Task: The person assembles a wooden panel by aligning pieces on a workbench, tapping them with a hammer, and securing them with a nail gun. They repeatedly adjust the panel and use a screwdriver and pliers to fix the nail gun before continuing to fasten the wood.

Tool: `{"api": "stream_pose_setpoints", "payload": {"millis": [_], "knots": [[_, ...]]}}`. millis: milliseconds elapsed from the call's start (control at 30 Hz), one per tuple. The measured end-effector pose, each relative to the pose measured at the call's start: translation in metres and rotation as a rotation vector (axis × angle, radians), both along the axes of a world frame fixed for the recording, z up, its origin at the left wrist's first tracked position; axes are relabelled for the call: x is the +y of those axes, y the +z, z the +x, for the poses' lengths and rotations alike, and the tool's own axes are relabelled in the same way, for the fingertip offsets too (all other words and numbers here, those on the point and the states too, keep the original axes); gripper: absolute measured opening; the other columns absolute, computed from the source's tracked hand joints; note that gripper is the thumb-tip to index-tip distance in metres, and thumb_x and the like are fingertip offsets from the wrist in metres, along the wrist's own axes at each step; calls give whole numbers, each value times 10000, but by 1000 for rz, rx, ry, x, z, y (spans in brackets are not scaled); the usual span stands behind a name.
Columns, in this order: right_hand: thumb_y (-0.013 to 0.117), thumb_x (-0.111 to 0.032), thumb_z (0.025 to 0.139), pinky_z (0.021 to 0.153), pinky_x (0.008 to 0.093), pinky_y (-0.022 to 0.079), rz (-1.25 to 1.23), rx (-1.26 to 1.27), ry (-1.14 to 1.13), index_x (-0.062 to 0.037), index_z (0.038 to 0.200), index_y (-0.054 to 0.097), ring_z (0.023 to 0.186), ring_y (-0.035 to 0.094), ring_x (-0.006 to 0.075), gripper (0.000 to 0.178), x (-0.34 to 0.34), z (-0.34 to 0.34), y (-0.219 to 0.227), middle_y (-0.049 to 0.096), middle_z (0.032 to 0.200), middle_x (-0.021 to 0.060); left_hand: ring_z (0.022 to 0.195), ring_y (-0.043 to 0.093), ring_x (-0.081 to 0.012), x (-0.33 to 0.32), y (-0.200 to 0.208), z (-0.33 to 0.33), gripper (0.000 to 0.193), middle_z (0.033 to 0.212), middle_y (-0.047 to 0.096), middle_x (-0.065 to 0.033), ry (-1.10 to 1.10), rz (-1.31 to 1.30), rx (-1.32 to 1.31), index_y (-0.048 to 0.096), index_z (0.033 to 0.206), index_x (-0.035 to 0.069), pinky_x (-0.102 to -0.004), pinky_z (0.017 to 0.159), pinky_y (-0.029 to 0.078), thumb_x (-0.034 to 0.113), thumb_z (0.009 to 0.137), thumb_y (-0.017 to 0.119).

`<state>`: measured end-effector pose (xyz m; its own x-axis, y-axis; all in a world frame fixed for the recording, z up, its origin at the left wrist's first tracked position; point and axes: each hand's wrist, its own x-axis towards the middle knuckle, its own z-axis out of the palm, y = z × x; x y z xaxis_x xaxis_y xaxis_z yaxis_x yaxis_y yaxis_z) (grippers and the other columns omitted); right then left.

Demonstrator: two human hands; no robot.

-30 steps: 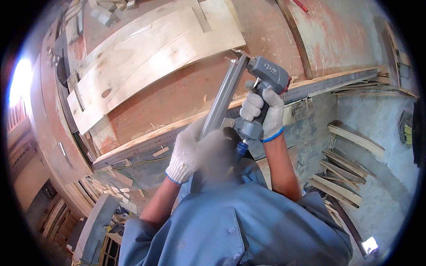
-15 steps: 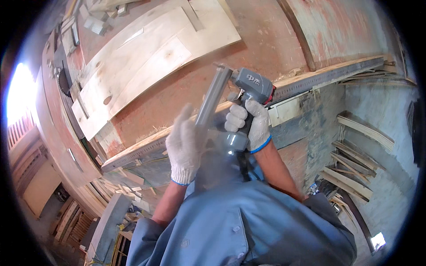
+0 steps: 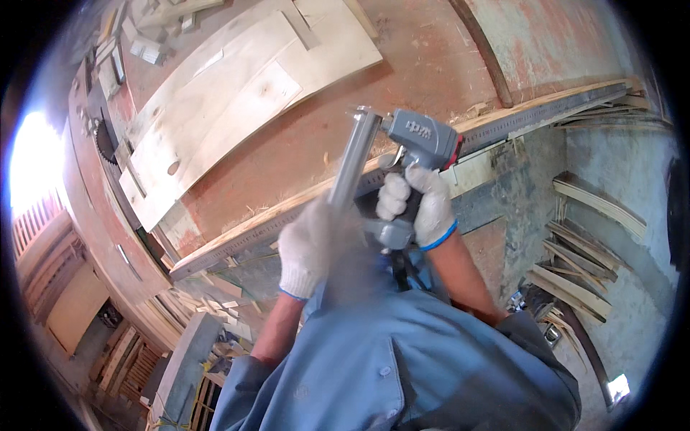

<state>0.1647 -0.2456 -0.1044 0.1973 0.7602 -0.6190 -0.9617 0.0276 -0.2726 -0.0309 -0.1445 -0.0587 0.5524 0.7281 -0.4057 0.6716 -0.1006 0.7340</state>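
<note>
So the right hand [image 3: 420, 205] is wrapped tight around the grey nail gun [image 3: 420, 136] grip, while the left hand [image 3: 313, 244] is closed on its long magazine [image 3: 352, 169].

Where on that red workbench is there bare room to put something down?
The bare red top between the pale plywood sheets and the bench's front wooden rail is free, as is the stretch right of the sheets. It is crowded at the far left corner, with small wood offcuts, and around the nail gun.
</note>
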Motion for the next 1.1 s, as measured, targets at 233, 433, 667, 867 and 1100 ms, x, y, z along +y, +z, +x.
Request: {"api": "stream_pose_setpoints", "payload": {"millis": [233,433,667,867,1100], "knots": [[676,-356,949,556,345,359,-27,-5,34,-63,1156,622,566,378,152,363,-12,9,-5,331,674,-32,849,685,-186,-14,19,3,487,925,731,-170,-22,-183,118,627,1415,29,-364,804,544,349,1117,413],[684,-311,925,467,337,309,129,-31,-14,-35,1264,629,468,339,132,441,-45,33,-27,346,634,-37,971,731,-313,-12,46,10,540,1067,743,-211,-225,-166,56,585,1440,56,-395,858,550,336,979,607],[772,-300,780,488,358,437,-97,-96,-117,-1,1293,615,487,529,220,615,-69,20,-22,557,630,41,846,695,-394,-16,54,5,372,872,699,-184,-384,-367,111,708,1019,44,-461,749,527,386,877,743],[786,-318,805,551,394,471,345,-25,8,-11,1406,570,609,580,232,708,-84,30,-31,585,739,51,821,697,-395,-24,59,2,405,836,701,-194,-301,-423,164,721,992,28,-462,727,530,403,847,774],[742,-284,841,532,386,414,533,143,-29,24,1428,490,636,540,241,709,-68,28,-10,531,736,88,793,719,-375,-35,60,-2,419,816,718,-205,-221,-411,131,730,1029,14,-436,720,542,380,836,795]]}}
